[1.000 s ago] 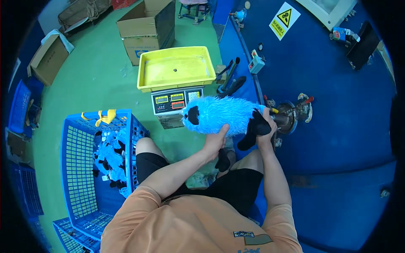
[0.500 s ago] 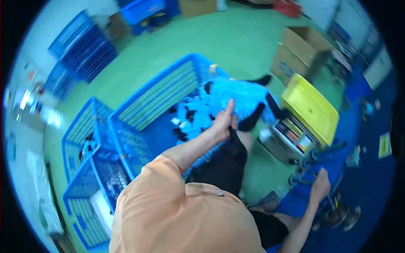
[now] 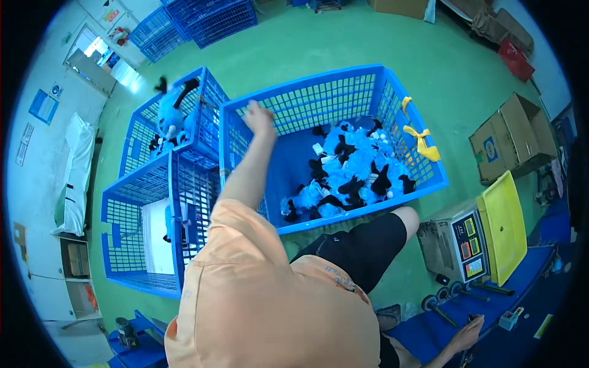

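My left hand (image 3: 259,118) reaches over the left end of a big blue crate (image 3: 307,228), its fingers apart and nothing in them. To its left, a light-blue plush toy (image 3: 171,116) with black limbs appears above a smaller blue crate (image 3: 138,144), apart from my hand; whether it touches the toys under it I cannot tell. Several blue-and-black plush toys (image 3: 362,165) lie heaped in the right part of the big crate. At the lower right, my right hand (image 3: 467,334) rests by a blue bench, closed around a small dark thing I cannot make out.
Another blue crate (image 3: 110,230) stands at the near left. A scale (image 3: 469,245) with a yellow tray (image 3: 504,227) is on the right, beside the blue bench (image 3: 417,328). A cardboard box (image 3: 512,138) sits behind it. Blue crates (image 3: 224,27) are stacked at the back.
My left hand has swung left and let go of the plush toy, which now appears over the smaller left crate. My view has turned left. The right hand remains by the bench.
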Demonstrator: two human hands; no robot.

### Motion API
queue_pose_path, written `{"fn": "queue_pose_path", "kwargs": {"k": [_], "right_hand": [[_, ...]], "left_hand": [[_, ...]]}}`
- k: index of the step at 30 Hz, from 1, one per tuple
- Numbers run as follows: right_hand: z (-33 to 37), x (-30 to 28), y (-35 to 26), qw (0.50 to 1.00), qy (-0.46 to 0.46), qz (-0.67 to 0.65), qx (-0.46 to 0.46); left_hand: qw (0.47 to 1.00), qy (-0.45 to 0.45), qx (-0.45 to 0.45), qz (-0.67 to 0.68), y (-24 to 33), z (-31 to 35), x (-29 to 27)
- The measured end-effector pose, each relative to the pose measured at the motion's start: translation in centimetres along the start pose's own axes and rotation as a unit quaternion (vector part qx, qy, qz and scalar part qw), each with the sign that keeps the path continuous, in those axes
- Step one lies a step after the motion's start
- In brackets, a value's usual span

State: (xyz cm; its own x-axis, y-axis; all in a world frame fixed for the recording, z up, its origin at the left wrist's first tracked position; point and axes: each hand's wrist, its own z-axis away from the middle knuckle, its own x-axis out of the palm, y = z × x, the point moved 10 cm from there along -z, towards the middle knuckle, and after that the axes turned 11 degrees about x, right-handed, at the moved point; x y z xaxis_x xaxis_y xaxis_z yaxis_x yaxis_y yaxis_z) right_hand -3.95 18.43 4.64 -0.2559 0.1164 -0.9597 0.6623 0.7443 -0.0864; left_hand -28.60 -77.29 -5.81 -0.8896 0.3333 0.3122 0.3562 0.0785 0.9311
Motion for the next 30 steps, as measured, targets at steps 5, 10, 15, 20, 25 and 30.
{"fn": "queue_pose_path", "kwargs": {"k": [5, 10, 15, 20, 25, 30], "right_hand": [[0.5, -0.9, 0.0, 0.998, -0.053, -0.004, 0.038], [0.6, -1.0, -1.7, 0.997, -0.051, -0.05, 0.024], [1.4, -1.7, -1.3, 0.998, -0.029, -0.038, 0.03], [1.9, -2.8, -2.6, 0.999, 0.026, -0.035, 0.007], [1.6, -2.9, -4.8, 0.999, 0.032, -0.031, -0.009], [1.4, -2.7, -4.2, 0.999, 0.03, -0.044, -0.008]], "left_hand": [[0.958, -0.187, -0.194, -0.102, -17.0, 15.2, 1.5], [0.767, -0.516, -0.132, -0.356, -26.2, 31.3, 5.0], [0.668, -0.63, -0.022, -0.396, -28.1, 40.7, 10.6], [0.68, -0.608, 0.026, -0.408, -28.8, 43.0, 14.6], [0.668, -0.586, -0.039, -0.458, -34.4, 40.1, 15.4], [0.757, -0.548, -0.235, -0.267, -32.0, 42.1, 17.8]]}}
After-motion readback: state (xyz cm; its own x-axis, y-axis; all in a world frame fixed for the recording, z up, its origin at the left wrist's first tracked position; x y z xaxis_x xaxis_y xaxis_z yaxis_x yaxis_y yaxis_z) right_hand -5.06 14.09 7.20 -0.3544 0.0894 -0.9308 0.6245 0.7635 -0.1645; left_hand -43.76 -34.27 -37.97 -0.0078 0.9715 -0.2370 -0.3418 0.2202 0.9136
